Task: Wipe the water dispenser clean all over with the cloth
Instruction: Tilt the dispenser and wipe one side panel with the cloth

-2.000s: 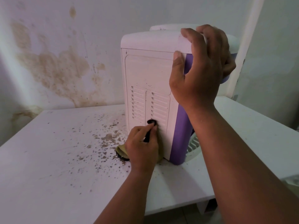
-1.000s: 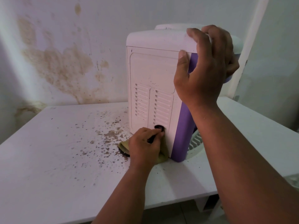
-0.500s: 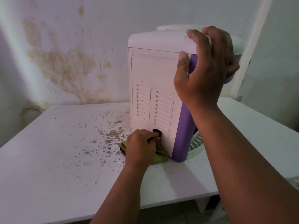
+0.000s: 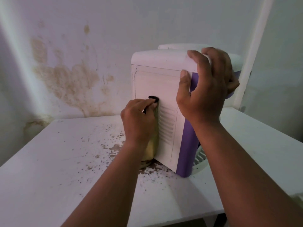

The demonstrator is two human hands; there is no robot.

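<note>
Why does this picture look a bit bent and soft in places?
Head view: the wide lens bows the wall corner at left and the white table edge; light is dim and even, with soft shadows under the forearms; the left hand pressing the yellow cloth on the water dispenser looks slightly smeared; the right hand is sharper.

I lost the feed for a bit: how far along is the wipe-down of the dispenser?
Midway at best. In hand: the left hand holds the yellow cloth against the water dispenser on its vented back panel, while the right hand grips the top corner. Nothing looks clearly finished. The front and far side are hidden. Brown specks litter the table.
</note>
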